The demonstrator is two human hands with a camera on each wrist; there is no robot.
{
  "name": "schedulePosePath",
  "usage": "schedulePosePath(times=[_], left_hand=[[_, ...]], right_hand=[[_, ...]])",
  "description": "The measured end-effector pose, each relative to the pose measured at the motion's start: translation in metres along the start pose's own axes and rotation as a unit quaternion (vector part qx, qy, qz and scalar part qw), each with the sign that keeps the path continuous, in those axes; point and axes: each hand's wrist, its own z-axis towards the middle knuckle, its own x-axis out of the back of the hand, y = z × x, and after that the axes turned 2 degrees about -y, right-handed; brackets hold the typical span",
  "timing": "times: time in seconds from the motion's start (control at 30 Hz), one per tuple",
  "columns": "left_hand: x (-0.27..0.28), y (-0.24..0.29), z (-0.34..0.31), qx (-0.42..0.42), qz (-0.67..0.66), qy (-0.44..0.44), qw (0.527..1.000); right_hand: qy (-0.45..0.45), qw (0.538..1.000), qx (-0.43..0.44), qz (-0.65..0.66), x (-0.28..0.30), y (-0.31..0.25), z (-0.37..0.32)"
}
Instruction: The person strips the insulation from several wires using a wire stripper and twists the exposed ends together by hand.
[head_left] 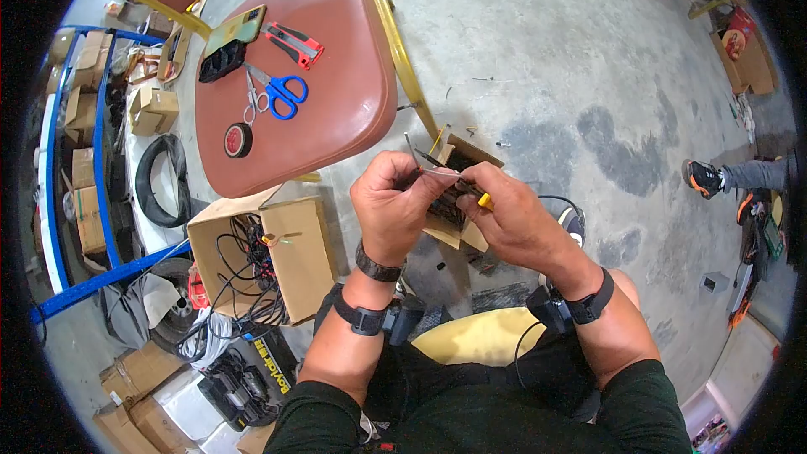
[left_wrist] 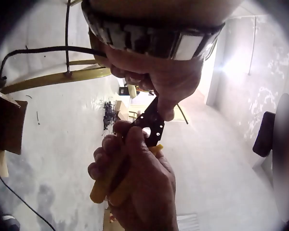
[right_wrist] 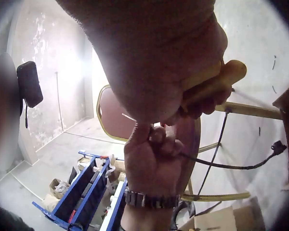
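Observation:
My left hand (head_left: pixel 391 202) pinches a thin wire (head_left: pixel 441 173) between thumb and fingers, above the small box on the floor. In the right wrist view, a black cable (right_wrist: pixel 241 166) with a plug-like end trails from this hand. Around the yellow handles (left_wrist: pixel 100 190) of a wire stripper my right hand (head_left: pixel 508 214) curls its fingers. The tool's black, holed head (left_wrist: pixel 156 132) points at the left thumb, where the wire is. Fingers hide most of the wire there.
A brown chair (head_left: pixel 336 59) holds blue scissors (head_left: pixel 287 98), a tape roll (head_left: pixel 238 140), a red cutter (head_left: pixel 294 44) and a phone (head_left: pixel 238 29). Left stands a carton (head_left: pixel 298 256) of black cables. An open box (head_left: pixel 471 153) sits below the hands. Another person's shoe (head_left: pixel 702 178) shows right.

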Motion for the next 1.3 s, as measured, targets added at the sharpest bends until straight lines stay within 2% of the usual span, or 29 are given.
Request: schedulePosePath(times=[0.73, 1.03, 1.3], left_hand=[[0.002, 0.014, -0.027, 0.032, 0.098, 0.064, 0.993], [0.009, 0.012, -0.063, 0.025, 0.055, 0.069, 0.996], [0.004, 0.018, -0.076, 0.035, 0.037, 0.083, 0.995]], right_hand=[[0.035, 0.999, 0.017, -0.028, -0.010, -0.012, -0.018], [0.020, 0.998, 0.036, -0.044, -0.021, -0.025, -0.042], [0.027, 0.994, 0.062, -0.085, -0.030, -0.010, -0.052]])
